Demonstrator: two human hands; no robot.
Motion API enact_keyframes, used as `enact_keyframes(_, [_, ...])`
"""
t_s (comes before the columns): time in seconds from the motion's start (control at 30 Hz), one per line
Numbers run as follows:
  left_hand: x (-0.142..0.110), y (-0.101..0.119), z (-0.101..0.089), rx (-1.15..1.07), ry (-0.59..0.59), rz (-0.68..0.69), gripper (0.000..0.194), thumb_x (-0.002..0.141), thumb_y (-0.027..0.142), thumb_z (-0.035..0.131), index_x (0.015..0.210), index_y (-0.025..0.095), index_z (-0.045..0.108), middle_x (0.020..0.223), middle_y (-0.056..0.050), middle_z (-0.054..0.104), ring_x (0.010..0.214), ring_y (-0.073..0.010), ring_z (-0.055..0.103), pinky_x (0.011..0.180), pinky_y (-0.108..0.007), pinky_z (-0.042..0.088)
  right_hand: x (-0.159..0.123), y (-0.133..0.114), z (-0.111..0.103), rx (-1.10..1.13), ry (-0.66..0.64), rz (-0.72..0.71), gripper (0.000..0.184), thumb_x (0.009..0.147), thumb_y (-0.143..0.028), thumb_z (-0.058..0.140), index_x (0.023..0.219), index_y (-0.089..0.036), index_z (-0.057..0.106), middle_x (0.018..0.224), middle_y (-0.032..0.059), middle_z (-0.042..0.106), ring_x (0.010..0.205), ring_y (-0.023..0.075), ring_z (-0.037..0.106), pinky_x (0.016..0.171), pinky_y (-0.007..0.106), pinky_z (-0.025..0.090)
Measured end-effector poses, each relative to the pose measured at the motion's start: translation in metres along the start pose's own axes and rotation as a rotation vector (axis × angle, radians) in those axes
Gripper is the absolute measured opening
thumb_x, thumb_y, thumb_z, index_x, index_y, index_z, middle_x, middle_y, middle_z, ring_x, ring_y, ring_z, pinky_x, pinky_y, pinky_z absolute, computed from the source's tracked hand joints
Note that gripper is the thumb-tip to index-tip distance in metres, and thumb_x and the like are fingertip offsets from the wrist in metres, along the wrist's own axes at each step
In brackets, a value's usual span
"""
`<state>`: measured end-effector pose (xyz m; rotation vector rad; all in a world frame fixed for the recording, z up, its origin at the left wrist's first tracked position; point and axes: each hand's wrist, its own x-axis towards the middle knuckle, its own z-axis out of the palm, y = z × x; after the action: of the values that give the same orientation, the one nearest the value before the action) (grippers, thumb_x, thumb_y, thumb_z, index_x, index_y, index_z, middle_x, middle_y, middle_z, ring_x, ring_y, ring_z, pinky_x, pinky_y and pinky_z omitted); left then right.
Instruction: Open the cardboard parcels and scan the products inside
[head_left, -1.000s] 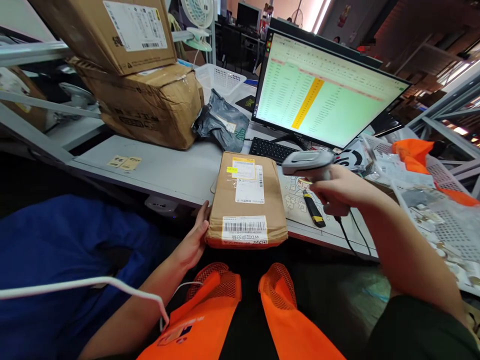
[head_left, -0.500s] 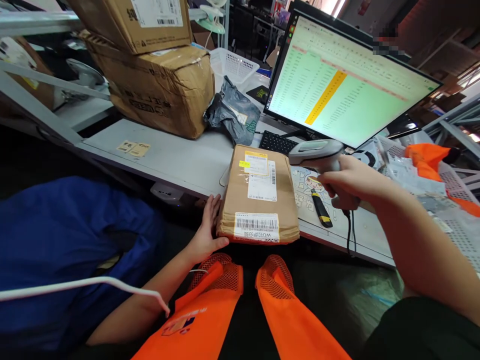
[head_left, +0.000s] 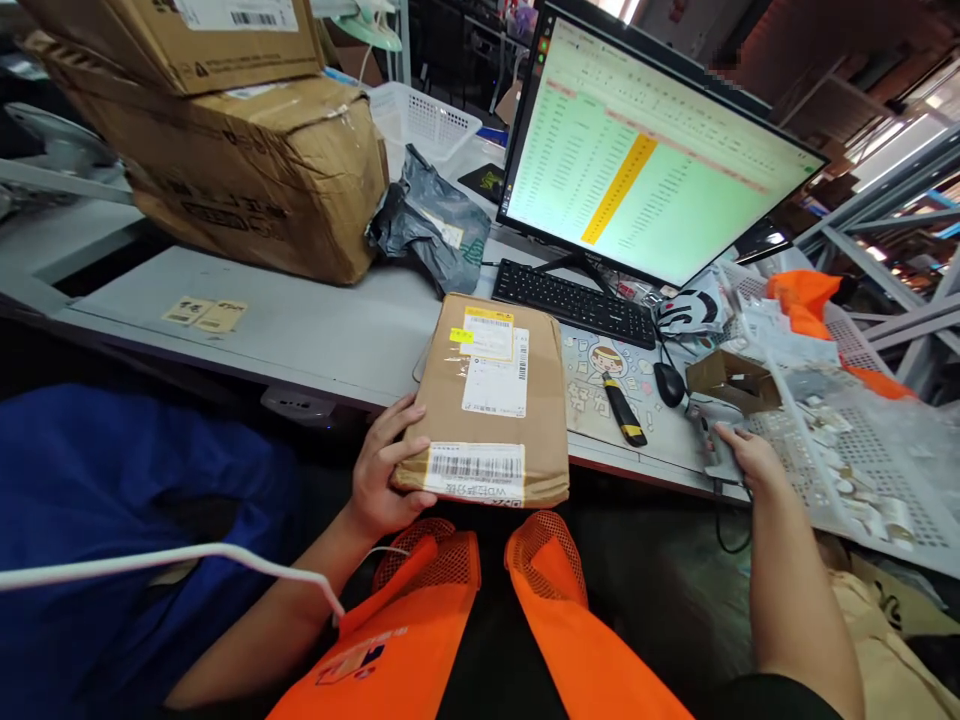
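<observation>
A brown cardboard box (head_left: 480, 430) with white and yellow shipping labels lies at the desk's front edge, jutting over it. My left hand (head_left: 386, 465) grips its near left corner, thumb on the near side and fingers along the left side. Far to the right, my right hand (head_left: 746, 458) is wrapped round a grey barcode scanner (head_left: 718, 440), low at the front edge of the desk, its cable hanging down. A black and yellow utility knife (head_left: 624, 410) lies on a cartoon-printed mat (head_left: 592, 400) between the box and the scanner.
Behind the box are a keyboard (head_left: 574, 300), a monitor (head_left: 645, 160) and a dark plastic mailer (head_left: 439, 225). Large cartons (head_left: 255, 190) are stacked at left. A mouse (head_left: 669, 384), a small open box (head_left: 731, 380) and a white basket (head_left: 877, 440) are at right.
My right hand has carried the scanner from above the mat, beside the box, down and right to the desk's front edge. My left hand has come further round the box's corner.
</observation>
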<state>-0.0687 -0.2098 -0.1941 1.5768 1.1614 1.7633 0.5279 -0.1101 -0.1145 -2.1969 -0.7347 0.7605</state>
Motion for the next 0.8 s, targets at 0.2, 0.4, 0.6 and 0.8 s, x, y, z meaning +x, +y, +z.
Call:
enact_keyframes(0.2, [0.013,-0.022,-0.012,-0.025,0.169,0.044,0.059,0.088,0.085,0.059,0.097,0.029,0.074,0.127,-0.007,0.073,0.127,-0.0334,0.066,0.118,-0.057,0.048,-0.039,-0.007,0.018,-0.315,0.320,-0.345,0.036,0.080,-0.041,0.071,0.103,-0.013,0.073,0.133,0.0376,0.063,0.146,0.0519,0.046,0.122,0.069,0.030])
enact_keyframes(0.4, [0.035,-0.031,-0.016,-0.028,0.182,0.079,0.056,0.104,0.072,0.045,0.101,0.025,0.075,0.131,-0.006,0.073,0.129,-0.0301,0.066,0.119,-0.050,0.047,-0.115,-0.050,0.171,-0.106,-0.389,-0.794,0.075,0.084,-0.075,0.063,0.140,-0.025,0.065,0.151,0.0099,0.065,0.140,0.0280,0.059,0.120,0.041,0.045])
enact_keyframes(0.6, [-0.015,-0.031,0.005,0.030,0.178,-0.025,0.120,0.077,0.083,0.078,0.169,0.033,0.020,0.178,-0.013,0.019,0.166,-0.0343,0.018,0.136,-0.050,0.018,-0.141,-0.068,0.282,0.348,-0.679,-0.804,0.129,0.065,-0.110,0.043,0.153,-0.016,0.048,0.159,0.0172,0.054,0.151,0.0347,0.047,0.129,0.045,0.036])
enact_keyframes(0.8, [0.014,-0.003,0.002,-0.063,0.136,-0.082,0.129,0.076,0.089,0.073,0.171,0.023,0.016,0.180,-0.013,0.013,0.167,-0.0360,0.007,0.137,-0.038,0.014,-0.166,-0.074,0.244,0.329,-0.469,-0.825,0.105,0.079,-0.103,0.039,0.135,-0.016,0.061,0.133,0.0178,0.069,0.135,0.0381,0.058,0.121,0.052,0.043])
